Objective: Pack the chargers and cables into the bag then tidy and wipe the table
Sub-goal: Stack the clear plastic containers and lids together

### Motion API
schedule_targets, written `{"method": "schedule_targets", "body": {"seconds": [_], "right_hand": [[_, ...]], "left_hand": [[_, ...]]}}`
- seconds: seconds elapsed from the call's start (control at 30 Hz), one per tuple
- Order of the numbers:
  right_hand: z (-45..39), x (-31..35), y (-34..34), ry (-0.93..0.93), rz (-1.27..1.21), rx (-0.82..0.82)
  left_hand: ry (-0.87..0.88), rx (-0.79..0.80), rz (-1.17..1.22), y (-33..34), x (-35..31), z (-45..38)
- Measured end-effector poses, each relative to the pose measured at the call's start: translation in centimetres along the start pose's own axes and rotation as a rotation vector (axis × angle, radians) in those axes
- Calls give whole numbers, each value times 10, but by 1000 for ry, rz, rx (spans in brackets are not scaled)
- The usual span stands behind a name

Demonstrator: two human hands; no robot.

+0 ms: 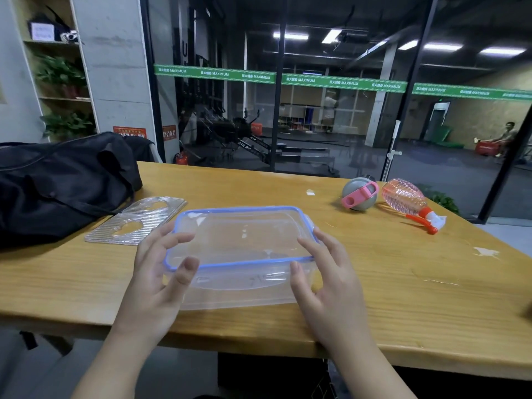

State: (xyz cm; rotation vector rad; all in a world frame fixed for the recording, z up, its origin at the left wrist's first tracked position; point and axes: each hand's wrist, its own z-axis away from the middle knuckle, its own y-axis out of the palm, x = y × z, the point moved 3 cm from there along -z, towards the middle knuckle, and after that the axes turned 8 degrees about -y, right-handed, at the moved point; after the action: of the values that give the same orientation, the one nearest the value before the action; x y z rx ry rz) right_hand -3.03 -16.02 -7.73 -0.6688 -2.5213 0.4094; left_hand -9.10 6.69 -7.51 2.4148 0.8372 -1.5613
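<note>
Counts on table [374, 283]:
- 1 black bag [57, 182], far left
- 2 clear ribbed plates [135, 223], overlapped beside bag
- 1 clear lid, blue rim [241, 240]
- 1 clear box [244, 292] under lid
- 1 grey bottle, pink strap [359, 197]
- 1 pink spray bottle [408, 201], lying down
- 2 hands: left hand [155, 283], right hand [328, 286]
- 2 white scraps, 1 near [486, 251], 1 far [310, 192]

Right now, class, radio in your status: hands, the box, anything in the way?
Left hand and right hand both grip clear box, held tilted above table. Black bag far left. Nothing blocking.
</note>
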Motion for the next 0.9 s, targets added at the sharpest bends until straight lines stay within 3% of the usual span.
{"method": "schedule_targets", "body": {"seconds": [0.23, 0.33, 0.43, 0.6, 0.8, 0.9], "right_hand": [[1, -3, 0, 23, 28, -1], [1, -6, 3, 62, -15, 40], [-1, -8, 6, 41, -72, 110], [-4, -8, 7, 30, -130, 163], [-4, -10, -2, -2, -190, 344], [-6, -11, -5, 0, -228, 360]], "left_hand": [[33, -37, -45, -1, 4, 1], [125, -64, -129, -3, 4, 1], [249, 7, -190, -4, 2, 1], [246, 130, -234, -13, 1, -2], [266, 139, -296, -14, -2, -3], [280, 124, -317, -13, -2, -2]]}}
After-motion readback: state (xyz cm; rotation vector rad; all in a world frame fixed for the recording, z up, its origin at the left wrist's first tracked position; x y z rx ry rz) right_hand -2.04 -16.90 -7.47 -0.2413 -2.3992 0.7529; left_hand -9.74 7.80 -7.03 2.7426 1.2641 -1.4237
